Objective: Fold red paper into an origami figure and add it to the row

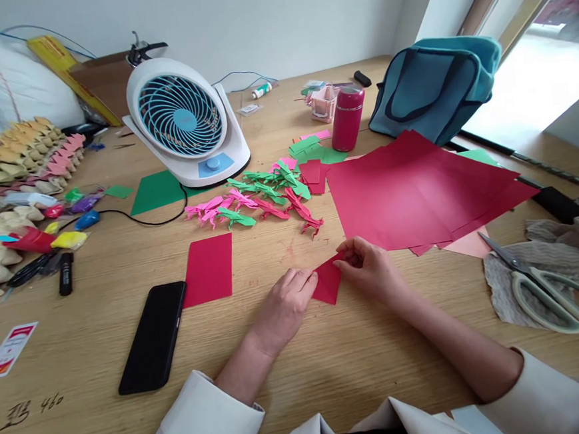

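A small folded piece of red paper (329,282) lies on the wooden table between my two hands. My left hand (292,298) presses its left edge with the fingers held together. At its upper right corner, my right hand (366,264) pinches the paper between thumb and fingertips. Just beyond my hands is a pile of folded paper figures (262,196) in green, pink and red. A flat red paper rectangle (208,269) lies to the left, its lower left corner next to a black phone (153,338).
Large red sheets (418,193) spread at the right, near scissors (550,290) on a grey cloth (505,280). Behind stand a white fan (184,121), a red flask (348,119) and a blue bag (430,92). Egg trays (9,165) and clutter fill the left side.
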{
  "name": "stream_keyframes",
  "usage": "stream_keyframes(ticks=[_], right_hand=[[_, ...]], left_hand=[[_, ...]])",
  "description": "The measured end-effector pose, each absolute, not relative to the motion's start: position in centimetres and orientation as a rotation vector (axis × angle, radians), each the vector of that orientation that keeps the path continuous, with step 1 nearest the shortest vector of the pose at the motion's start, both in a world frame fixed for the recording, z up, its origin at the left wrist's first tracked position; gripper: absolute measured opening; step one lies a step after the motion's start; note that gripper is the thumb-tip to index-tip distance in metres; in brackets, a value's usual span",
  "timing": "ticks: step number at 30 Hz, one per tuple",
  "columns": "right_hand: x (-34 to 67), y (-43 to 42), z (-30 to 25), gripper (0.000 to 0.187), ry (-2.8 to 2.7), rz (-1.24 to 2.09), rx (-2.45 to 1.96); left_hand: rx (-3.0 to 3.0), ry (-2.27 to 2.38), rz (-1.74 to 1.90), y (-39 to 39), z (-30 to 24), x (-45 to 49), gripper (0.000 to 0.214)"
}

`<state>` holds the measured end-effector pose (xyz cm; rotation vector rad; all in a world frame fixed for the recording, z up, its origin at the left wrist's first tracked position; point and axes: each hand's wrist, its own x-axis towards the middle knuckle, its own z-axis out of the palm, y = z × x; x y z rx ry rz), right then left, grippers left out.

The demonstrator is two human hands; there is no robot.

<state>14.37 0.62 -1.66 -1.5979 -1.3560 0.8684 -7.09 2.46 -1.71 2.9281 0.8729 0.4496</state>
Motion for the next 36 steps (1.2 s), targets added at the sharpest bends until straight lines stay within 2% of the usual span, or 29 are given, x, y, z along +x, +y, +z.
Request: stream_keyframes(ticks=[5,12,31,36], right_hand=[[14.3,0.6,-1.4,0.021,-1.337,0.943,-1.538],[13.8,0.2,-1.2,0.002,-1.552,0.775,-1.633],[14.2,-0.4,-1.0,0.027,-2.021,0.616,-1.264],[14.3,-0.4,-1.1,0.022,-2.003,0.656,-1.322]], left_hand=[[2.904,0.841,0.455,2.7,-1.7,-7.2,0.035],[2.968,0.831,0.393,2.8,-1.3,-7.3,0.036],[3.01,0.902,0.338,2.5,-1.7,-7.0,0.035],[3.034,0.899,0.303,2.6,-1.3,-6.9,0.033]])
